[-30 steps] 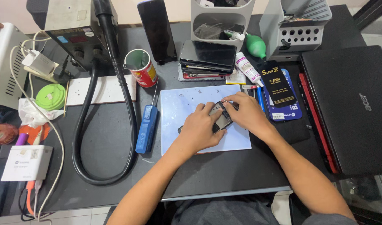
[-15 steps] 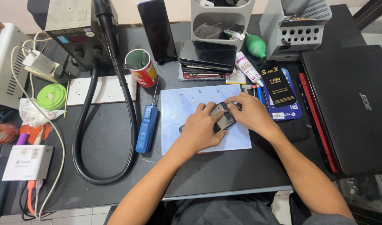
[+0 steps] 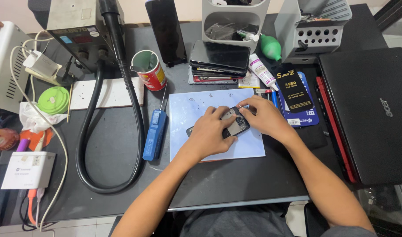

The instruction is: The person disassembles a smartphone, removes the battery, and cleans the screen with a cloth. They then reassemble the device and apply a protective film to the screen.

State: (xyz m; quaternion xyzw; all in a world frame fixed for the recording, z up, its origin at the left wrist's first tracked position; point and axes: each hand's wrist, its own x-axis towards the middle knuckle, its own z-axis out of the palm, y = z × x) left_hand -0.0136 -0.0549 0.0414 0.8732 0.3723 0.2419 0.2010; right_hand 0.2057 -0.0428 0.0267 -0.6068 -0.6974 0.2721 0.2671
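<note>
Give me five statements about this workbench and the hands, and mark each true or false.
1. Both hands rest on the opened phone lying on the pale blue mat. True: the left hand presses it down, the right hand works at its upper edge.
2. The blue tool lies right of the mat. False: it lies just left of the mat.
3. The red cup stands upright beside the black hose. True.
4. The laptop is open. False: its lid is closed.
5. The stack of phones sits on the mat. False: it lies on the desk beyond the mat's far edge.
</note>
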